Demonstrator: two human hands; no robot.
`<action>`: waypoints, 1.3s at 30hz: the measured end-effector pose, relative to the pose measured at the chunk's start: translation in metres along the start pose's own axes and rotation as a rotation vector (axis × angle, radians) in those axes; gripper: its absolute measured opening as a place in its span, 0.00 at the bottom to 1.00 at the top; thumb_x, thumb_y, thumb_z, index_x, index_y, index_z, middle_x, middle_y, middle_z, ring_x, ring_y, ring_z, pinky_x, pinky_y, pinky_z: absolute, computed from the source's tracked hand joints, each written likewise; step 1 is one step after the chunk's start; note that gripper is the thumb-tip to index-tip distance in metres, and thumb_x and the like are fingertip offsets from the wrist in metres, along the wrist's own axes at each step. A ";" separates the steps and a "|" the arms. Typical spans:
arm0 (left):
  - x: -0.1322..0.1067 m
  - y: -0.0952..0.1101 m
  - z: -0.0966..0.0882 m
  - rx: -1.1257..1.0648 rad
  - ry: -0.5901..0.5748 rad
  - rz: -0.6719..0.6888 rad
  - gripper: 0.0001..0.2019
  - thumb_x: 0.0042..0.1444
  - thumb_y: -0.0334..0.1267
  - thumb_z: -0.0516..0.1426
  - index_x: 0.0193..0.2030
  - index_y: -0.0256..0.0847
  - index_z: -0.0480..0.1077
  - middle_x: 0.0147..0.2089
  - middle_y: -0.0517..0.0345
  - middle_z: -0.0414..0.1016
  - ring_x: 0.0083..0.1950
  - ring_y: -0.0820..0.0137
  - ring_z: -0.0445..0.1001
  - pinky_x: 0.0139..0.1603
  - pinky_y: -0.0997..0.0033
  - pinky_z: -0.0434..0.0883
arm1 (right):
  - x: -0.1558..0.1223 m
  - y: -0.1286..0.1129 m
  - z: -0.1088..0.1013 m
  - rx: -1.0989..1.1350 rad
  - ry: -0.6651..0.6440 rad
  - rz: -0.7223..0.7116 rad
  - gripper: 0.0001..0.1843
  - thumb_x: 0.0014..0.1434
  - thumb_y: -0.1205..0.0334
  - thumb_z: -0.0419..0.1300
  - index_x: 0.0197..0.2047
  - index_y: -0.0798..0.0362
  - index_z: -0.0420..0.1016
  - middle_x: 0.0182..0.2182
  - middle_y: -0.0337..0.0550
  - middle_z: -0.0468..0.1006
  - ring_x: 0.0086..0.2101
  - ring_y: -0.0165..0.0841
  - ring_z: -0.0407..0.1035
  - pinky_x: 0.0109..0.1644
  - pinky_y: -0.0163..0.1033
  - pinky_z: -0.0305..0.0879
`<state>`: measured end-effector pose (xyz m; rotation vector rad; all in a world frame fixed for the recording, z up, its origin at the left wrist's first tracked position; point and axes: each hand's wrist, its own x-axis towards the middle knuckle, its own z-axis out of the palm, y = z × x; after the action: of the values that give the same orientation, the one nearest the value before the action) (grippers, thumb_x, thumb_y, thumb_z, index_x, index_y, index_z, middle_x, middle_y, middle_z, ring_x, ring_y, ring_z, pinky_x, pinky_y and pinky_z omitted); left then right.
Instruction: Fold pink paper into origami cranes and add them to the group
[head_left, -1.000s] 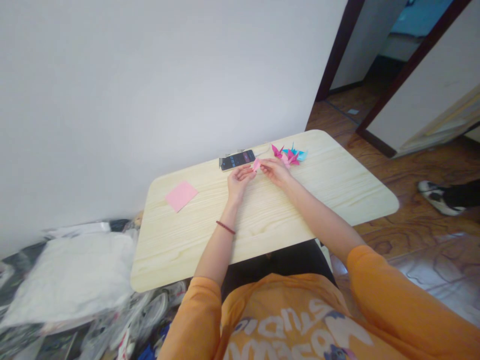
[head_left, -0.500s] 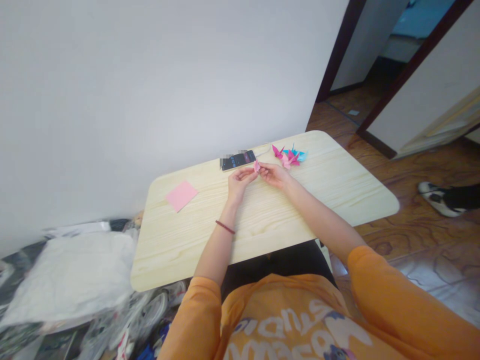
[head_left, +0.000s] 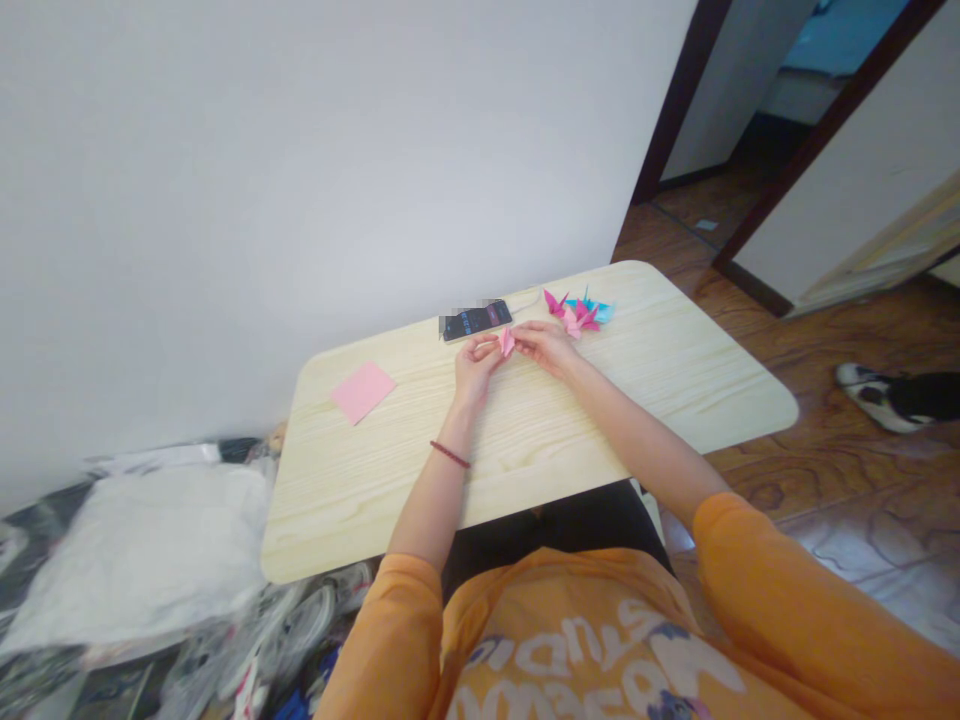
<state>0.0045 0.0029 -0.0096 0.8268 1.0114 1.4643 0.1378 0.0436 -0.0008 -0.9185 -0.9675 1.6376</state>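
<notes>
My left hand (head_left: 476, 365) and my right hand (head_left: 546, 347) pinch a small folded piece of pink origami paper (head_left: 507, 343) between their fingertips, above the pale wood-grain table (head_left: 525, 450). Its exact folds are partly hidden by my fingers. Just beyond my right hand lies a small cluster of folded paper cranes (head_left: 577, 314) in pink, magenta and light blue. A black smartphone (head_left: 475, 321) lies beyond my left hand. A flat square of pink paper (head_left: 363, 392) lies further left on the table. A dark red bracelet (head_left: 450, 455) circles my left wrist.
A white wall (head_left: 300, 200) runs along the table's far side. A thin cable (head_left: 529, 300) leads from the phone. White plastic bags (head_left: 142, 555) are heaped on the floor at left. A black-and-white shoe (head_left: 892, 398) rests on the wooden floor at right, near a doorway.
My hands have drawn closer together, and the pink folded paper has shifted down and left between them. It now looks more spread out and less upright.
</notes>
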 end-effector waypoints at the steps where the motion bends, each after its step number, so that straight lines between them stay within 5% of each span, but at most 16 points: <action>1: 0.000 -0.001 0.000 0.000 0.008 0.000 0.20 0.34 0.38 0.70 0.34 0.39 0.70 0.30 0.58 0.79 0.32 0.70 0.78 0.43 0.65 0.75 | 0.000 0.001 0.000 -0.040 0.008 -0.048 0.11 0.39 0.61 0.71 0.26 0.53 0.75 0.22 0.36 0.75 0.23 0.25 0.66 0.28 0.31 0.62; 6: 0.003 -0.005 -0.004 0.026 0.037 0.000 0.21 0.35 0.38 0.70 0.37 0.38 0.71 0.31 0.56 0.79 0.34 0.69 0.79 0.45 0.64 0.75 | -0.003 -0.001 0.003 -0.291 0.039 -0.299 0.12 0.40 0.56 0.70 0.27 0.52 0.77 0.27 0.39 0.77 0.27 0.29 0.68 0.27 0.32 0.61; 17: 0.005 -0.003 -0.005 -0.018 0.154 0.048 0.19 0.36 0.38 0.70 0.37 0.35 0.74 0.38 0.50 0.80 0.44 0.65 0.79 0.50 0.64 0.72 | -0.010 0.001 0.007 -0.545 -0.083 -0.337 0.20 0.44 0.53 0.69 0.41 0.52 0.81 0.39 0.45 0.81 0.36 0.33 0.72 0.35 0.35 0.65; 26: 0.002 -0.001 -0.005 -0.002 0.144 0.034 0.19 0.36 0.38 0.70 0.37 0.35 0.77 0.37 0.49 0.80 0.41 0.66 0.78 0.51 0.64 0.71 | -0.003 0.004 0.000 -0.527 -0.092 -0.339 0.18 0.55 0.48 0.60 0.39 0.52 0.82 0.36 0.45 0.82 0.38 0.36 0.73 0.31 0.34 0.66; 33: 0.002 -0.001 -0.004 0.043 0.120 0.050 0.19 0.37 0.38 0.70 0.38 0.34 0.77 0.37 0.48 0.81 0.41 0.66 0.78 0.48 0.66 0.72 | -0.010 0.002 0.004 -0.767 -0.038 -0.539 0.11 0.55 0.58 0.60 0.39 0.51 0.82 0.39 0.46 0.81 0.33 0.32 0.72 0.35 0.36 0.68; 39: 0.001 0.000 -0.003 0.166 0.130 0.102 0.15 0.38 0.37 0.69 0.36 0.35 0.77 0.32 0.51 0.80 0.36 0.68 0.78 0.41 0.69 0.72 | -0.007 0.005 0.002 -0.701 0.043 -0.554 0.09 0.54 0.58 0.61 0.33 0.52 0.82 0.34 0.45 0.80 0.31 0.32 0.70 0.32 0.35 0.66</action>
<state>0.0011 0.0034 -0.0105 0.9222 1.2159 1.5515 0.1356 0.0358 -0.0033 -1.0025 -1.6398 0.8044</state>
